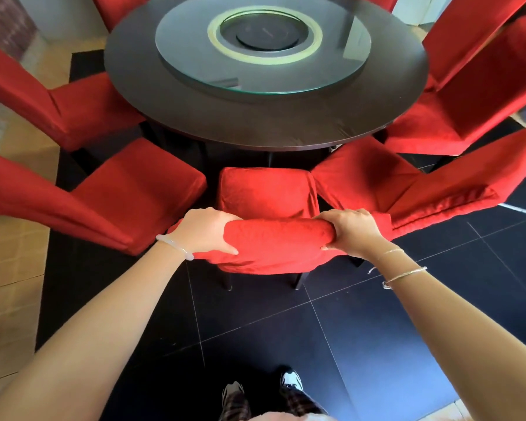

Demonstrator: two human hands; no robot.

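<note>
Sneakers stand on the dark floor tiles, on the side of the chair away from the round table. Both arms stretch toward the table. At the left end of the chair's padded top edge, the left hand grips with fingers curled over and thumb beneath. At the right end, the right hand clamps likewise. Between them the red-covered chair faces the table, its seat near the table's closest edge. A glass turntable lies on the table's middle.
</note>
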